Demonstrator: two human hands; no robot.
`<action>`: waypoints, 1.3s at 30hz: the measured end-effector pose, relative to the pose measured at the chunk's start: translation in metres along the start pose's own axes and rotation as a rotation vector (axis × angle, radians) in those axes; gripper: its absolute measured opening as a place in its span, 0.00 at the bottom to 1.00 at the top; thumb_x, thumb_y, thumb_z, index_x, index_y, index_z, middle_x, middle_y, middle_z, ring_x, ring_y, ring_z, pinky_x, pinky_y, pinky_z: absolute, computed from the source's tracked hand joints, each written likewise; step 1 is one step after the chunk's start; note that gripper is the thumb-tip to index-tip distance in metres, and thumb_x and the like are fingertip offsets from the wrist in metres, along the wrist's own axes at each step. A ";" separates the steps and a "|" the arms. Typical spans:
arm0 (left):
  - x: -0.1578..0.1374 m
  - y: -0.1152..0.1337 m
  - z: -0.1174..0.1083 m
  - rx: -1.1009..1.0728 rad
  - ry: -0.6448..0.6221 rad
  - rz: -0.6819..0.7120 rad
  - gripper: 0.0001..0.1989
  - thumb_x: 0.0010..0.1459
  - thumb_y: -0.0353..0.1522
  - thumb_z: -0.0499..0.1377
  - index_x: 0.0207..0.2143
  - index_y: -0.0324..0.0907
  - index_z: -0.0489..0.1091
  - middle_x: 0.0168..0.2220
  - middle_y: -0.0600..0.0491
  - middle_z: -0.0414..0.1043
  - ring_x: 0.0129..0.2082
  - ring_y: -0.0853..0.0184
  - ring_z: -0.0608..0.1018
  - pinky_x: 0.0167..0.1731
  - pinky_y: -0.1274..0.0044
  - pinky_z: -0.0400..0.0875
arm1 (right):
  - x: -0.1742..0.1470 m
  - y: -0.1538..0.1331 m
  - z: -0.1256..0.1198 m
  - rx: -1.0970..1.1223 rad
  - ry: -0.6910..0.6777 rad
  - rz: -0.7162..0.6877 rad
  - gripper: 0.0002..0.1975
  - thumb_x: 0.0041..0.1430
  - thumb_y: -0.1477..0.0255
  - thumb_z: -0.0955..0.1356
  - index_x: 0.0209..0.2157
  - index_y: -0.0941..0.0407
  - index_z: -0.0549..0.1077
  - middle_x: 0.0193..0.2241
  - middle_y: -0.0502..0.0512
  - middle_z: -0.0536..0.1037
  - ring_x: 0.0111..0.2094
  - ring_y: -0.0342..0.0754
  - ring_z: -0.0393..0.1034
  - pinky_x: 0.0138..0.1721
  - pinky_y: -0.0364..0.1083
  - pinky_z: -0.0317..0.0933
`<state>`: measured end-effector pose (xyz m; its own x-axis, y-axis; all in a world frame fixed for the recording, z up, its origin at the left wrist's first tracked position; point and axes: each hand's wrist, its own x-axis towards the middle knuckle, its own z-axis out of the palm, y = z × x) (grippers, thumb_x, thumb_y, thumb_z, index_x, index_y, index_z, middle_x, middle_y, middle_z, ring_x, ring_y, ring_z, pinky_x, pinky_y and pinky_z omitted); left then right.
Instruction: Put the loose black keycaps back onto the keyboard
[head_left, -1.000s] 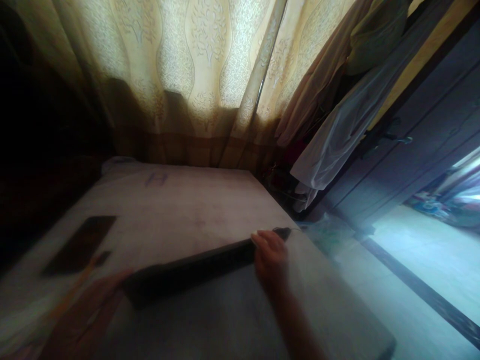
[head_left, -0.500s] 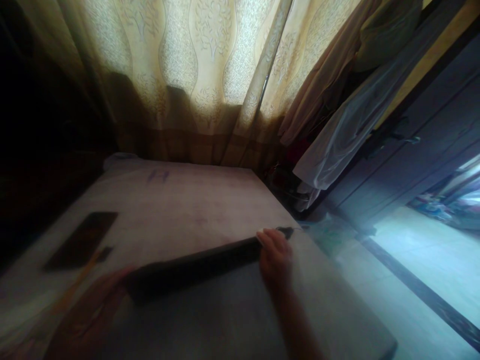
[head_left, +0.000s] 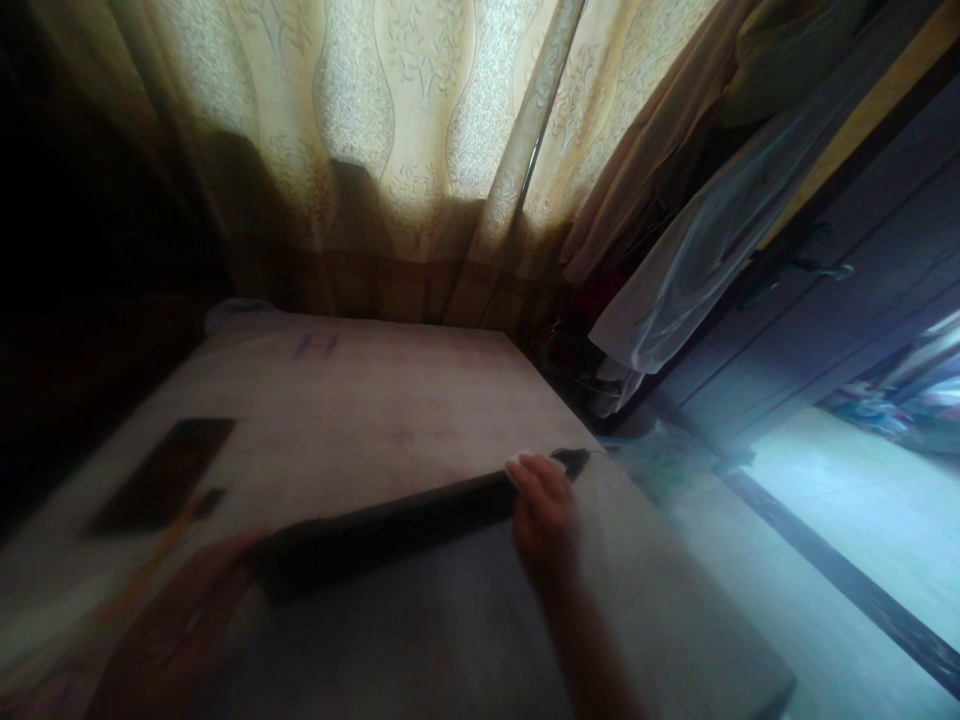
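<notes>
A long black slab [head_left: 390, 535], by its shape a keyboard, is held tilted above the table and slants up to the right. My left hand [head_left: 187, 605] is closed on its left end, with fingers and thumb on either side. At the slab's right end, my right hand [head_left: 547, 510] pinches a small white cloth or tissue [head_left: 519, 466] against its top edge. Just beyond that hand lies a small black object [head_left: 571, 461] with a thin wire. Dim light and blur hide the slab's details.
The table [head_left: 420, 390] has a pale cover. On its left side lie a dark flat rectangle [head_left: 169, 475] and a yellow-handled tool [head_left: 154, 565] with a dark head. Curtains [head_left: 420, 130] hang behind; clothes [head_left: 690, 250] and a door [head_left: 847, 230] stand to the right.
My right hand, with the white cloth, has shifted slightly left along the slab's edge. My left hand keeps its hold, and the slab stays nearly in place.
</notes>
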<state>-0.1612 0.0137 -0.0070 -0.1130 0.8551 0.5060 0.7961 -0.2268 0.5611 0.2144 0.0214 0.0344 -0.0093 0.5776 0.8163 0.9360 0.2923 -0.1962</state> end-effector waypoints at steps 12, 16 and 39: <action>0.001 0.006 -0.005 -0.119 -0.086 -0.024 0.17 0.59 0.46 0.53 0.44 0.53 0.76 0.47 0.56 0.79 0.46 0.58 0.80 0.47 0.69 0.76 | 0.003 -0.036 0.003 0.055 -0.042 -0.086 0.19 0.61 0.83 0.60 0.48 0.53 0.75 0.45 0.58 0.76 0.51 0.54 0.68 0.53 0.58 0.63; -0.001 0.006 -0.007 -0.135 -0.110 -0.051 0.20 0.58 0.48 0.53 0.44 0.52 0.77 0.47 0.54 0.79 0.46 0.58 0.80 0.46 0.71 0.76 | -0.001 -0.062 0.011 0.095 -0.084 -0.150 0.19 0.62 0.83 0.60 0.49 0.54 0.74 0.46 0.58 0.77 0.52 0.54 0.67 0.55 0.58 0.61; 0.004 0.023 -0.011 -0.185 -0.119 -0.012 0.16 0.61 0.43 0.53 0.46 0.52 0.74 0.45 0.55 0.79 0.44 0.62 0.81 0.43 0.74 0.76 | 0.003 -0.115 0.018 0.199 -0.152 -0.196 0.18 0.63 0.82 0.60 0.48 0.53 0.74 0.45 0.56 0.78 0.51 0.53 0.68 0.56 0.57 0.58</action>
<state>-0.1497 0.0065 0.0157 -0.0420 0.9048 0.4237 0.6714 -0.2885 0.6827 0.1003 0.0034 0.0498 -0.2489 0.5988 0.7612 0.8241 0.5439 -0.1584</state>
